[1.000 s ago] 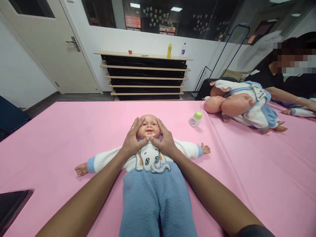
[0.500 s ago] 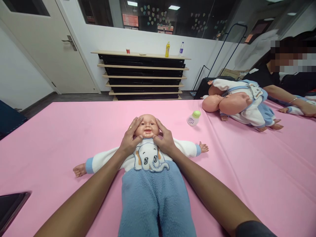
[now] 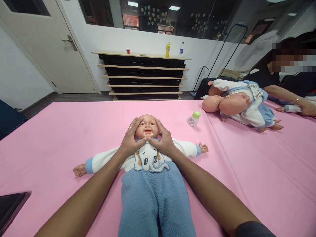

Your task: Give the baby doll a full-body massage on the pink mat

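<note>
A baby doll (image 3: 149,194) in a white top with an elephant face and blue fleece trousers lies on its back, arms spread, face up. My left hand (image 3: 132,138) cups the left side of its head, its fingers along the temple and cheek. On the opposite side my right hand (image 3: 165,136) holds the head the same way. Both thumbs meet just under the chin, at the collar. The back of the doll's head is hidden. A small white bottle with a green cap (image 3: 194,119) stands beyond the doll's outstretched arm on the right.
A pink padded table (image 3: 61,131) lies under the doll. More dolls (image 3: 237,102) are heaped at the far right, beside a person's arm (image 3: 283,93). A dark flat device (image 3: 13,207) rests at the left edge. Behind stand stacked boards (image 3: 145,67) with bottles on top.
Both thumbs have slid inward and slightly down, from the sides of the jaw to below the chin, where their tips now meet. The fingers stay along the head.
</note>
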### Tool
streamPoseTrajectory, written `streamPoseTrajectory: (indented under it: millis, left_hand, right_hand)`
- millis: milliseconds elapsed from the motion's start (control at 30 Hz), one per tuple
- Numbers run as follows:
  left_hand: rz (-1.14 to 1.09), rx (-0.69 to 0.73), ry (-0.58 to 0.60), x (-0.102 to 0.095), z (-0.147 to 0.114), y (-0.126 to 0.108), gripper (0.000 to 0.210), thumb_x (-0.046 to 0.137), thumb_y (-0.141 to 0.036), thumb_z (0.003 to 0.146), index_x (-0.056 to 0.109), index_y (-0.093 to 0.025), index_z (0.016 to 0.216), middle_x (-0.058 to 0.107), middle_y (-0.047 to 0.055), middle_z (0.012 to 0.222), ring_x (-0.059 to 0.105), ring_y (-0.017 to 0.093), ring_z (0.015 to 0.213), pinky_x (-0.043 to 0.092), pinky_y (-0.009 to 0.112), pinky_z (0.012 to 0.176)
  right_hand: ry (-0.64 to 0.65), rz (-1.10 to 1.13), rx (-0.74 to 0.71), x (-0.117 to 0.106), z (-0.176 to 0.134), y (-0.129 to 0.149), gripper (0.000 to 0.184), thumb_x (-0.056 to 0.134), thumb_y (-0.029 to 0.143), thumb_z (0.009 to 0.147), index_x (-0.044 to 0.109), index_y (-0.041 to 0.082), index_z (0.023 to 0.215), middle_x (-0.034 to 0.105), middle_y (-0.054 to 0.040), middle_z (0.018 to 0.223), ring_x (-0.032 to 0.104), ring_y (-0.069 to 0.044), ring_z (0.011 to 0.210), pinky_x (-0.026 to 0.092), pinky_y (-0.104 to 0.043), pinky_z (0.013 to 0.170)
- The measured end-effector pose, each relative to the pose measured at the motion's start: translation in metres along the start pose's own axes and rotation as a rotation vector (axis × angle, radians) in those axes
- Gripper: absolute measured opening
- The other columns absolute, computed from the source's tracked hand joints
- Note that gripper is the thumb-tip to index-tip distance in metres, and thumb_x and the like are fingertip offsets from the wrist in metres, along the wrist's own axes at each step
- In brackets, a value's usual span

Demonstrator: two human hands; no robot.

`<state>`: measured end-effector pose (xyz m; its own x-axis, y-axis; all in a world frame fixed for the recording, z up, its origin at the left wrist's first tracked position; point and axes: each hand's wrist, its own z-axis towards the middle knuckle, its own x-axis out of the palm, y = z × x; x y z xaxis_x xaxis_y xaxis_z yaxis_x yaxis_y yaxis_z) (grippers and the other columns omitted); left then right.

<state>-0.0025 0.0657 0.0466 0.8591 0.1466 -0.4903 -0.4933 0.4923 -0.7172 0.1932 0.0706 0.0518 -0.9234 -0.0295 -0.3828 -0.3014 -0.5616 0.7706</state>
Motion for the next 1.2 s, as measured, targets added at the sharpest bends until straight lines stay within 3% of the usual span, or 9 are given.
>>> streamPoseTrajectory:
  millis: [367, 633, 833, 1200]
  left_hand:
    - [-0.055, 0.004, -0.002, -0.002, 0.000, 0.005, 0.075, 0.060, -0.033, 0.077, 0.036, -0.027, 0.148, 0.034, 0.002, 0.155, 0.022, 0.028, 0.146, 0.020, 0.046, 0.120]
    - [-0.100, 0.002, 0.009, -0.002, 0.001, 0.008, 0.064, 0.046, -0.034, 0.084, 0.037, -0.027, 0.147, 0.035, 0.000, 0.154, 0.022, 0.026, 0.146, 0.016, 0.045, 0.121]
    - [0.006, -0.005, -0.009, -0.001, 0.001, 0.000, 0.086, 0.069, -0.043, 0.073, 0.031, -0.028, 0.150, 0.031, 0.006, 0.156, 0.022, 0.031, 0.146, 0.022, 0.050, 0.118]
    - [-0.053, -0.021, 0.013, -0.002, 0.001, 0.007, 0.068, 0.053, -0.039, 0.085, 0.033, -0.030, 0.149, 0.030, 0.000, 0.157, 0.020, 0.026, 0.147, 0.016, 0.047, 0.121]
  right_hand:
    - [0.009, 0.036, 0.038, 0.001, 0.000, -0.012, 0.078, 0.062, 0.029, 0.080, 0.030, 0.022, 0.150, 0.036, -0.0035, 0.152, 0.035, -0.027, 0.141, 0.036, -0.045, 0.114]
    - [0.020, -0.014, 0.013, -0.001, 0.000, -0.009, 0.060, 0.043, 0.034, 0.094, 0.029, 0.022, 0.151, 0.034, -0.0028, 0.154, 0.030, -0.023, 0.143, 0.025, -0.043, 0.120]
    - [0.087, -0.074, -0.020, -0.002, 0.001, -0.005, 0.096, 0.068, 0.053, 0.079, 0.019, 0.018, 0.153, 0.023, -0.0093, 0.158, 0.021, -0.028, 0.146, 0.022, -0.045, 0.120]
    - [0.079, -0.001, -0.025, -0.002, -0.001, -0.010, 0.070, 0.045, 0.050, 0.095, 0.018, 0.024, 0.153, 0.023, -0.0036, 0.158, 0.021, -0.023, 0.146, 0.021, -0.043, 0.121]
